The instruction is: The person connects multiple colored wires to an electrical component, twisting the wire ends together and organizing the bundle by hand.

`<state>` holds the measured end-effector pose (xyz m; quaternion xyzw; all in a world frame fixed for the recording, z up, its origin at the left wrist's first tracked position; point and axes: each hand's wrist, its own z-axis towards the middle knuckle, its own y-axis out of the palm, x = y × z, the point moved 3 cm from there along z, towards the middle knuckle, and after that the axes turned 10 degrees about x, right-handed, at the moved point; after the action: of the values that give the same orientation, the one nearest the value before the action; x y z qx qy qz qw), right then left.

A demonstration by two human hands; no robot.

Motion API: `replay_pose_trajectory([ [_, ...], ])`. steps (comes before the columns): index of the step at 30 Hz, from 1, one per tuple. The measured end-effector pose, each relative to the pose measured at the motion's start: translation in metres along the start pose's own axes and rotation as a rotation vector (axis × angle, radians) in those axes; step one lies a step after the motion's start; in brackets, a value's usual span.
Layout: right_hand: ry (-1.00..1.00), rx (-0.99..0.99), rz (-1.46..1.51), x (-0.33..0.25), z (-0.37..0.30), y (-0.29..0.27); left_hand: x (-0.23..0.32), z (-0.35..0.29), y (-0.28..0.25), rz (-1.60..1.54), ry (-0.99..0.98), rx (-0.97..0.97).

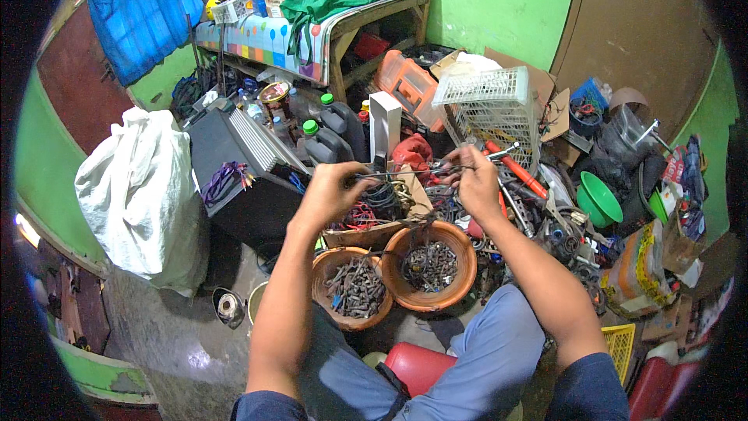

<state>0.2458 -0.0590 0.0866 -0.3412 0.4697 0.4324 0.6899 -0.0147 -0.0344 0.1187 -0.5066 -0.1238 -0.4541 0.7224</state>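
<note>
head view: a thin dark cord (399,172) runs between the left hand (333,192) and the right hand (474,184), above the wires (381,196) in a cardboard box (362,236). the left grips it; the right, fingers blurred, appears closed on it too. just beside the box stand a brown bowl (461,246) and a second bowl (352,323), holding small dark pieces (430,267). too sharp a pull could make the cord slip or snap.

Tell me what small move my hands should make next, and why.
Perhaps draw the thin dark strand back over the round, orange-brown bowl of small dark pieces: your left hand and right hand seem to hold it beyond the bowl, near a brown cardboard box of tangled wires, where a dropped bit might get lost.
</note>
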Motion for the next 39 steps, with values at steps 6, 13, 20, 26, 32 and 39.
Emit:
replay_pose_trajectory([
  [6, -0.026, 0.369, -0.304, 0.034, 0.032, -0.034, -0.049, 0.005, -0.052, -0.063, -0.188, 0.422],
  [13, 0.209, 0.151, -0.260, 0.047, 0.032, -0.037, -0.100, 0.000, -0.060, -0.519, -0.680, 0.749],
  [20, 0.588, 0.030, 0.810, 0.026, 0.021, -0.019, -0.091, -0.003, -0.038, -0.745, -0.844, 0.487],
  [26, 0.205, 0.324, 0.415, 0.022, 0.028, -0.038, -0.083, 0.004, -0.042, -0.469, -0.573, 0.795],
  [32, -0.144, 0.618, 0.177, 0.011, 0.038, -0.055, -0.072, 0.000, -0.058, 0.231, -0.138, 1.062],
  [39, 0.245, 0.194, 0.197, 0.044, 0.035, -0.064, -0.121, -0.006, -0.054, -0.492, -0.837, 0.648],
])
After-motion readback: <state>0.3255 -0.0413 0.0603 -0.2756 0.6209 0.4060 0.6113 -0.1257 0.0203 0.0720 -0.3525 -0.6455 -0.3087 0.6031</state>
